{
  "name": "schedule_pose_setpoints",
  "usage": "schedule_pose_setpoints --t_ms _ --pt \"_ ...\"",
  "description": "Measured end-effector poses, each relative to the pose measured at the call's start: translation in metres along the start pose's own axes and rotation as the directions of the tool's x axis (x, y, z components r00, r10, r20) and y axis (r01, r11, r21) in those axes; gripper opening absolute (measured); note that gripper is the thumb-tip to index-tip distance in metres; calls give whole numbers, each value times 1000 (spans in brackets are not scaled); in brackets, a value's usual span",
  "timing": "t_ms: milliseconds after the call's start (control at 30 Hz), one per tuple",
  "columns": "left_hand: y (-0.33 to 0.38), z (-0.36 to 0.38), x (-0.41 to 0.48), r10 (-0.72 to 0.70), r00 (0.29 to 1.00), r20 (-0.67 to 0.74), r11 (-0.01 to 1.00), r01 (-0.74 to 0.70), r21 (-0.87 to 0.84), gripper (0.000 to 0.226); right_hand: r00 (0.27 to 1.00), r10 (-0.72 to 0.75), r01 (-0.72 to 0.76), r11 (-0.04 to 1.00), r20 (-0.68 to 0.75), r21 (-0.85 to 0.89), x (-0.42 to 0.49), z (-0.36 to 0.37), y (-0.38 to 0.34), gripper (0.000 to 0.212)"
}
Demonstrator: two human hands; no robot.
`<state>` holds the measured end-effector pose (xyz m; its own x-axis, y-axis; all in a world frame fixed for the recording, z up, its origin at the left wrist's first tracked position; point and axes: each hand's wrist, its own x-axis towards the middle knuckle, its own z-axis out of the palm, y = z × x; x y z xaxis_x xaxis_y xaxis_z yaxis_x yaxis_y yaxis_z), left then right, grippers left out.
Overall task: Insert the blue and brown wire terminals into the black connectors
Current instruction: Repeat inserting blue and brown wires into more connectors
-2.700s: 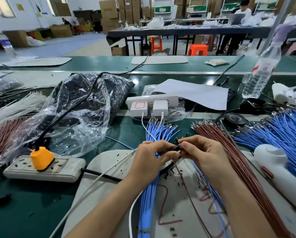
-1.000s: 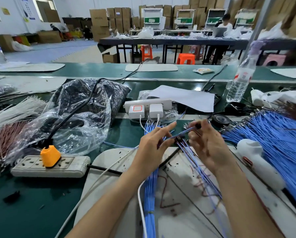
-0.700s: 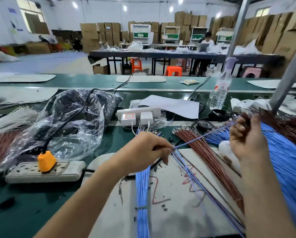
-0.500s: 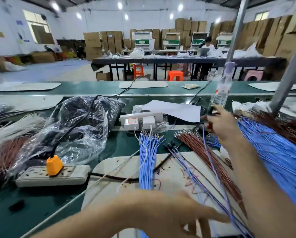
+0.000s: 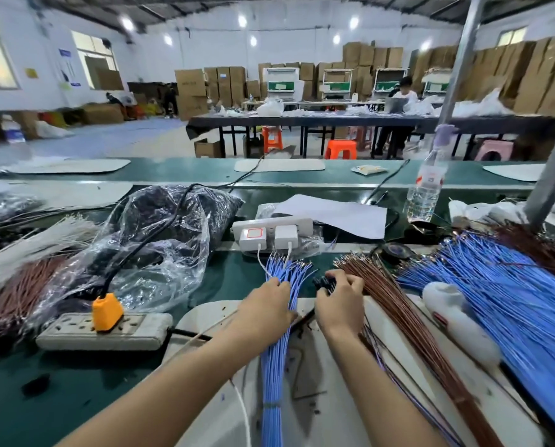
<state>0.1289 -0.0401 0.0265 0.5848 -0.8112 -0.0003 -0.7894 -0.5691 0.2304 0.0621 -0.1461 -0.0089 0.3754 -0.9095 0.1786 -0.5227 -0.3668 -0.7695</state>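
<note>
A tied bundle of blue wires [image 5: 274, 356] lies down the middle of the white mat [image 5: 331, 411], its metal terminals fanned out at the far end. My left hand [image 5: 265, 306] rests on that bundle with its fingers curled into the wires near the terminals. To the right, my right hand [image 5: 340, 303] has its fingertips on a small cluster of black connectors [image 5: 324, 282] at the mat's far edge. Brown wires [image 5: 395, 314] fan out just right of that hand.
A large heap of blue wires [image 5: 508, 304] and a white tool [image 5: 456, 321] lie at the right. A power strip with an orange plug [image 5: 107, 321] and a plastic bag [image 5: 153, 253] sit at the left. Beyond are white chargers [image 5: 269, 235], paper and a water bottle [image 5: 426, 185].
My right hand came back from the far right, where it laid down a finished wire pair, to the black connectors. My left hand moved forward onto the blue bundle. The camera tilted up.
</note>
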Motion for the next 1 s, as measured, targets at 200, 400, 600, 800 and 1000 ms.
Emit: schedule_pose_setpoints --t_ms 200,400,600,800,1000 --pt "16 1 17 -98 994 -38 994 100 48 21 998 2 1 999 -61 43 -8 4 -3 12" --pt "0 -4 26 -77 997 -10 971 72 -228 15 981 -184 191 965 -57 180 -6 6 0 19" --pt "-9 -7 25 -85 990 -112 891 25 -453 33 952 -121 -58 829 280 556 -3 4 -4 27" --pt "-11 -10 25 -130 968 -217 895 20 -447 28 898 -28 -311 667 440 677 -3 6 -4 17" --pt "-7 -34 48 -190 952 -239 759 -12 -651 18 884 -186 -248 591 429 768 -9 -1 -11 9"
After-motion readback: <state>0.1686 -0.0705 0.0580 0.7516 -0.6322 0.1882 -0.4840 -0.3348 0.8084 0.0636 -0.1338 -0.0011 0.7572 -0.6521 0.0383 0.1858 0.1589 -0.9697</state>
